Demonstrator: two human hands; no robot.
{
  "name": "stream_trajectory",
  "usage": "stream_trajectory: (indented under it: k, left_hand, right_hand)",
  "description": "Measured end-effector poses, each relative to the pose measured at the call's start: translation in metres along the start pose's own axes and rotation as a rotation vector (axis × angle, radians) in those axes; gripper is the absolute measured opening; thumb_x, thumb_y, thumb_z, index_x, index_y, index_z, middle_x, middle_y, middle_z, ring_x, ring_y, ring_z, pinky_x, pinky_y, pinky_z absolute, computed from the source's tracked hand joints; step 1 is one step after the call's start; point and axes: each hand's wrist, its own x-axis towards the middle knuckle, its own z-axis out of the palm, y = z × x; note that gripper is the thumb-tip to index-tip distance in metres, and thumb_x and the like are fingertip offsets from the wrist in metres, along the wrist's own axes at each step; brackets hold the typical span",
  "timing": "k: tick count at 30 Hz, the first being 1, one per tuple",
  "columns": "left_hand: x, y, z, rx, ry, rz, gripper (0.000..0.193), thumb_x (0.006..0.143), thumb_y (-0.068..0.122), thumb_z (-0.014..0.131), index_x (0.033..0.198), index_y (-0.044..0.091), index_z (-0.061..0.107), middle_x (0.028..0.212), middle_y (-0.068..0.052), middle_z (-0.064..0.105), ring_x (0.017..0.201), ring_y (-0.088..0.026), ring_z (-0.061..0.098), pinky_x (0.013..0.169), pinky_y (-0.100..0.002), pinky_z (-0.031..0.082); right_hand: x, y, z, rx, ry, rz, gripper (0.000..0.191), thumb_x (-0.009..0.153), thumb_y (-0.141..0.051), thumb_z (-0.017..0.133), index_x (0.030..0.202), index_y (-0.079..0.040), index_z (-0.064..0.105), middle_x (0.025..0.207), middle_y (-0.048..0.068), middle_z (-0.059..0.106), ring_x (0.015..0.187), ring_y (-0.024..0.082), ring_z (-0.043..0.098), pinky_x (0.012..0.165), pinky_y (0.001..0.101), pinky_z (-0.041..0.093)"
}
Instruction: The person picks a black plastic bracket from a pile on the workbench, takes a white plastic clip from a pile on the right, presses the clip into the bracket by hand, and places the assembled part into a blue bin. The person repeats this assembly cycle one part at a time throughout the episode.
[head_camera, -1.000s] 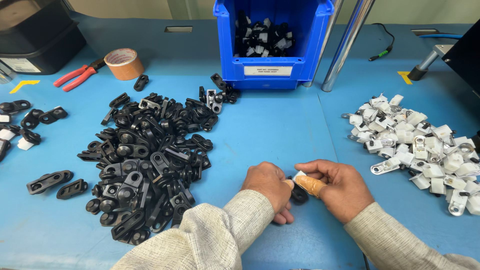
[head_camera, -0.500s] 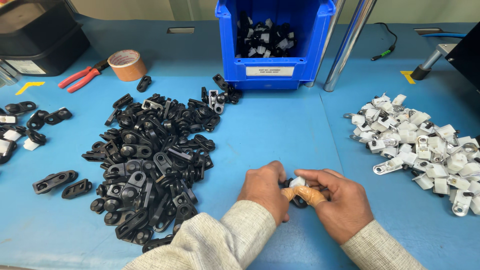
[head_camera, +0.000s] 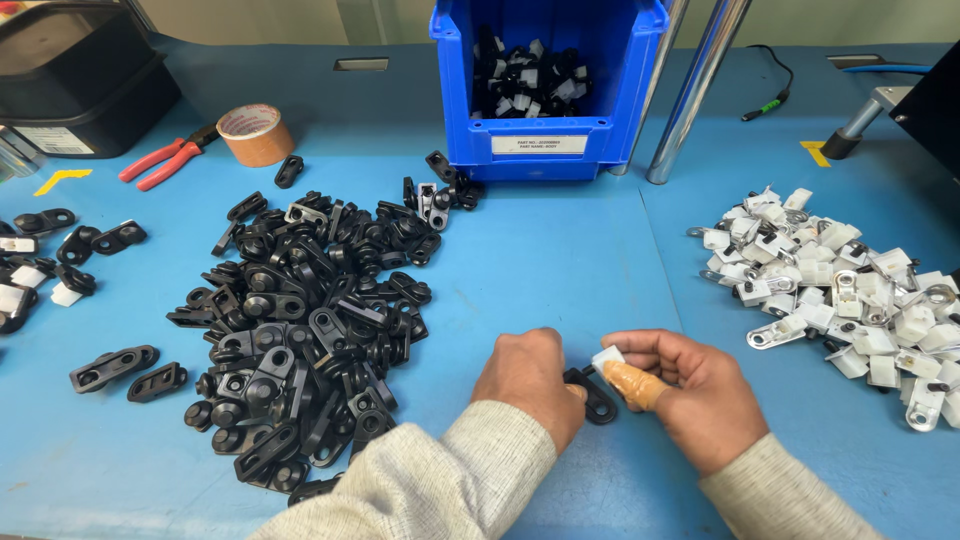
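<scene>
Now my left hand (head_camera: 528, 385) grips a flat black plastic bracket (head_camera: 592, 395), my right hand (head_camera: 690, 395) pinches a small white clip (head_camera: 606, 359); big heap of black brackets (head_camera: 310, 320) waits.

Single head-worn camera, angled steeply down and forward over the blue worktable (head_camera: 560, 270). Close range: forearms enter at the frame's lower edge.

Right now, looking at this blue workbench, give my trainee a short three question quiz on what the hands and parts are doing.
1. True or false: the left hand and right hand together hold a small black plastic bracket.
2. Which side of the hands has the pile of white and metal clips?
3. Behind the big heap of black plastic brackets, the roll of brown tape lies beside: A) red-handled pliers, B) a hammer.

Key: 1 true; 2 right; 3 A.
</scene>
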Motion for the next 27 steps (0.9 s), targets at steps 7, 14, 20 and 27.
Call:
stream_trajectory:
  k: [7,14,20,27]
  left_hand:
    - [0.006,0.019,-0.023,0.139,-0.152,-0.075,0.023,0.085,0.019,0.081,0.098,0.001,0.073,0.091,-0.015,0.078,0.081,-0.026,0.076,0.077,-0.039,0.064]
    - [0.008,0.007,-0.023,0.054,-0.243,-0.087,0.027,0.095,0.024,0.07,0.091,-0.002,0.072,0.073,-0.012,0.079,0.059,-0.017,0.074,0.055,-0.029,0.059]
    - [0.017,-0.006,-0.019,-0.179,-0.294,-0.085,0.015,0.093,0.011,0.066,0.09,-0.004,0.068,0.075,-0.013,0.076,0.059,-0.018,0.075,0.051,-0.029,0.062]
    - [0.019,-0.001,-0.017,-0.151,-0.313,-0.129,0.014,0.093,0.009,0.064,0.087,-0.002,0.071,0.074,-0.011,0.077,0.06,-0.017,0.075,0.053,-0.028,0.061]
  right_hand:
    - [-0.02,-0.013,0.02,-0.272,0.115,-0.034,0.037,0.084,-0.01,0.079,0.12,-0.015,0.076,0.095,0.003,0.08,0.082,0.012,0.074,0.076,0.0277,0.062]
    - [-0.031,-0.019,0.021,-0.515,0.146,-0.42,0.044,0.076,0.003,0.072,0.115,-0.014,0.075,0.1,0.003,0.079,0.089,0.015,0.072,0.075,0.0299,0.062]
    - [-0.032,-0.021,0.02,-0.69,0.127,-0.484,0.047,0.074,0.002,0.075,0.116,-0.02,0.077,0.095,0.002,0.077,0.08,0.017,0.074,0.066,0.0328,0.058]
    - [-0.028,-0.014,0.011,-0.761,0.132,-0.847,0.043,0.068,0.001,0.075,0.109,-0.013,0.074,0.095,0.005,0.076,0.092,0.023,0.073,0.075,0.0357,0.057]
